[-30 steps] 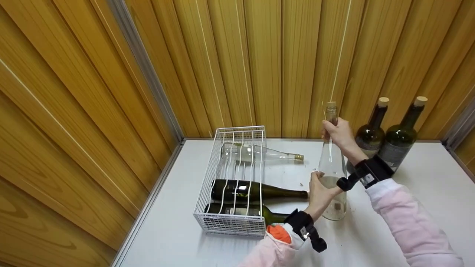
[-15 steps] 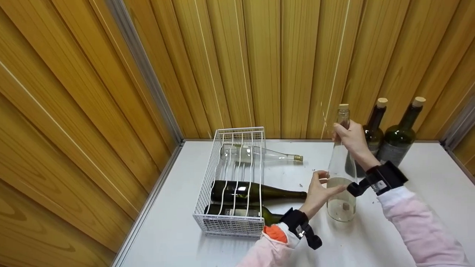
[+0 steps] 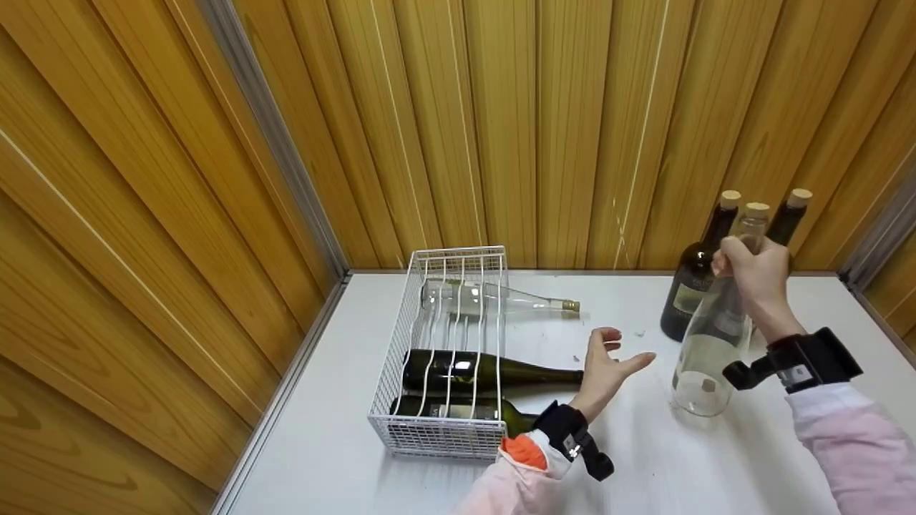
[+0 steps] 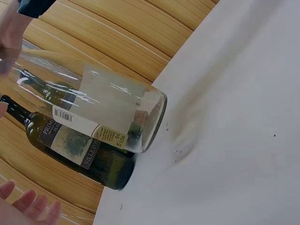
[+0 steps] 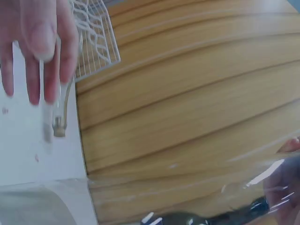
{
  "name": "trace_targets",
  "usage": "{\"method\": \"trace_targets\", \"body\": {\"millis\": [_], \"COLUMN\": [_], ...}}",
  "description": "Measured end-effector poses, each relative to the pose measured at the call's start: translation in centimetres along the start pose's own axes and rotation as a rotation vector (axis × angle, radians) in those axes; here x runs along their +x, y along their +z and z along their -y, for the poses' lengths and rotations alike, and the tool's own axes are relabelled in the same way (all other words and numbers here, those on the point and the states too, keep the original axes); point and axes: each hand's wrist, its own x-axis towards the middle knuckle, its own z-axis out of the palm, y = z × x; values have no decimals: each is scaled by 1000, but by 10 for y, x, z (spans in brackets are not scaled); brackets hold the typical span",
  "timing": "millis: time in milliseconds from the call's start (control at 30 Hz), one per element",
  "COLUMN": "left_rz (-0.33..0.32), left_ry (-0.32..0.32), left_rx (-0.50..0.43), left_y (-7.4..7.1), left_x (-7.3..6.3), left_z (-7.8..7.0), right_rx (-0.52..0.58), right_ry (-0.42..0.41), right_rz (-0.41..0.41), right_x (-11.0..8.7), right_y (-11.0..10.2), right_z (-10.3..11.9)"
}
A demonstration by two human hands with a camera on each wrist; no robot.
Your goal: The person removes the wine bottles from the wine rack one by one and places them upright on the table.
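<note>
I'm seeing what looks like a staged recording booth: wood-grain panels (image 3: 458, 143) wall in the white tabletop (image 3: 322, 472) behind and at its left, a metal post (image 3: 281, 143) rises from its far left corner, black wrist-camera mounts (image 3: 823, 361) show above it.

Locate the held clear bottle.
In the head view, the clear bottle is at right, tilted in the right hand, in front of two dark corked bottles.
</note>
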Motion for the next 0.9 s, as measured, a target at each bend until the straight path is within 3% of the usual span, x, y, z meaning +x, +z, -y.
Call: {"method": "trace_targets", "body": {"millis": [267, 367, 667, 900], "left_rz": [-12, -15, -25, -21], "left_ry": [17, 6, -11, 4], "left_rx": [1, 8, 21, 32], "left_y": [-3, -3, -2, -1], "left_x": [0, -1, -5, -5], "left_z": [0, 0, 4, 3], "right_rx": [-27, 12, 62, -3], "right_ry": [-72, -94, -151, -172], "right_rz": [-113, -150, -196, -232], "right_x": [7, 12, 25, 32], "right_y": [-33, -44, -73, -86], "right_z": [8, 5, -12, -19]}}
